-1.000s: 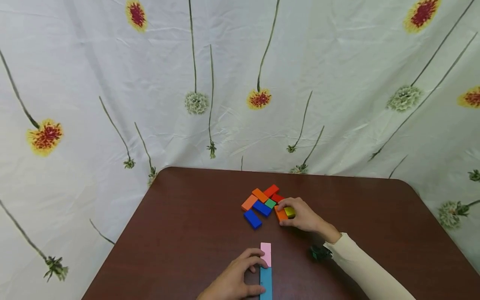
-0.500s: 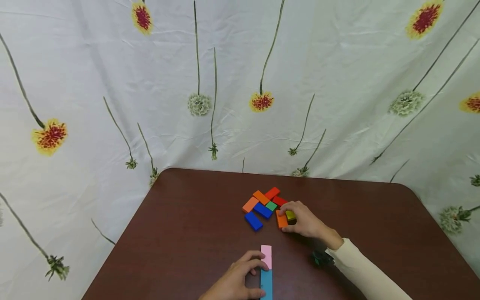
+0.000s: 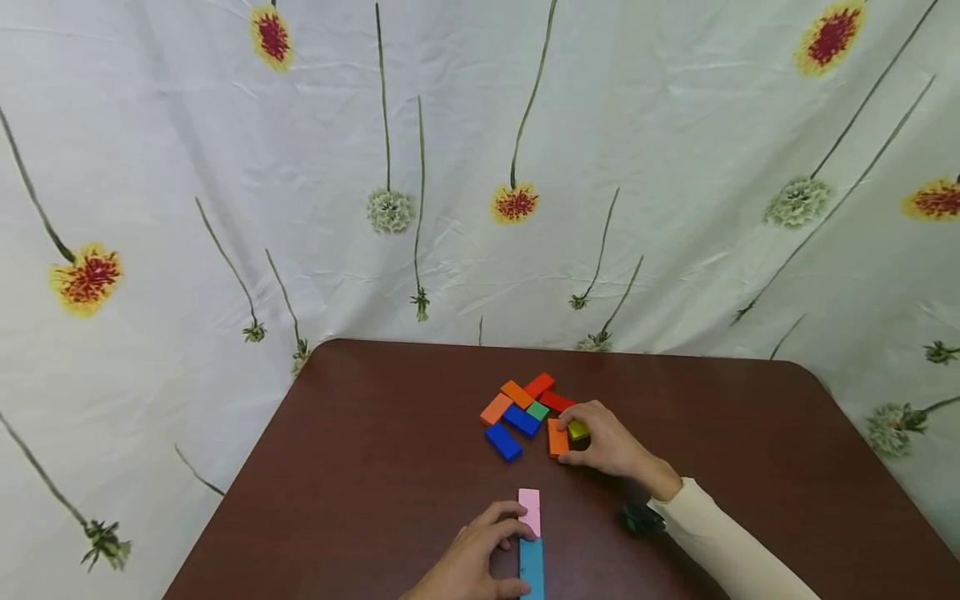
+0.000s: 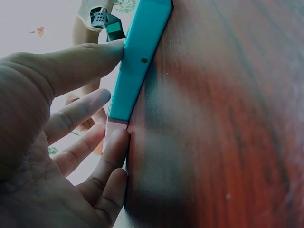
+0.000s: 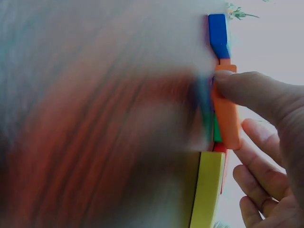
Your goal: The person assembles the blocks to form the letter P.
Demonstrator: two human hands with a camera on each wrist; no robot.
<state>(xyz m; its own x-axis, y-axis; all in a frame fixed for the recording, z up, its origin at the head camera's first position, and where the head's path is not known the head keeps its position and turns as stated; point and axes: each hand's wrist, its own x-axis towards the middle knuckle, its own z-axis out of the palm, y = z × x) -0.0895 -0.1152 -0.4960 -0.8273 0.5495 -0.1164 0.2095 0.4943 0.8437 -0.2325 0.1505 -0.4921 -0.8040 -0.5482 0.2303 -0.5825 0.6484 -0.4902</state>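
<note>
My right hand [image 3: 613, 446] pinches an orange block [image 3: 557, 437] by its ends, thumb at the near end and fingers at the far one. In the right wrist view, that orange block [image 5: 227, 111] stands out close to the thumb. A yellow block [image 3: 578, 430] sits beside it, partly under the hand. Lower down, my left hand [image 3: 476, 554] rests at a row of two blocks laid end to end. Its thumb touches the light blue block [image 3: 532, 562], and its loosely bent fingers touch the pink block [image 3: 529, 510]. The left wrist view shows the thumb against the light blue block [image 4: 141, 59].
Left of the right hand lie two blue blocks [image 3: 503, 442], a green block [image 3: 537, 410], a salmon block [image 3: 496, 408], another orange block [image 3: 517, 394] and two red blocks [image 3: 539, 385]. Behind the brown table [image 3: 360, 467] hangs a flowered white cloth [image 3: 465, 150].
The orange block in my right hand has shifted slightly toward me, away from the green and red blocks. My left hand stays in place at the pink and light blue blocks.
</note>
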